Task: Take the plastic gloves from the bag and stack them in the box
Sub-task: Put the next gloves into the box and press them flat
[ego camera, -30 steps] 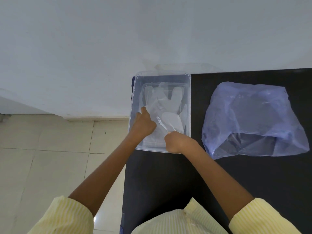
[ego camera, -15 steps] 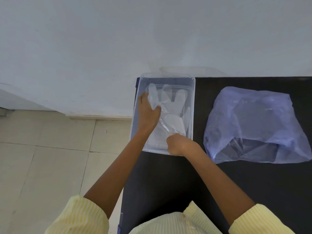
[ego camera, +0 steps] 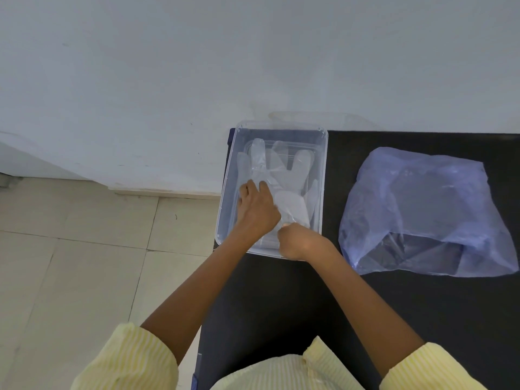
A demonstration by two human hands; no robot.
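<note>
Head view: the bag [ego camera: 422, 209] lies right of centre, and the box [ego camera: 324, 164] mid-frame holds the gloves [ego camera: 284, 170]. The left hand [ego camera: 254, 209] presses on them with fingers extended. The right hand [ego camera: 298, 242] pinches their cuff, and a tug there could drag the slippery stack askew.

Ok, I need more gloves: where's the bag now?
In the head view the bluish plastic bag lies on the black table, right of the clear box, with a gap between them.

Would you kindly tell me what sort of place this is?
Probably a plain indoor workroom or home: a black table against a bare white wall, a tiled floor, and a clear box of gloves beside a blue bag.
</note>
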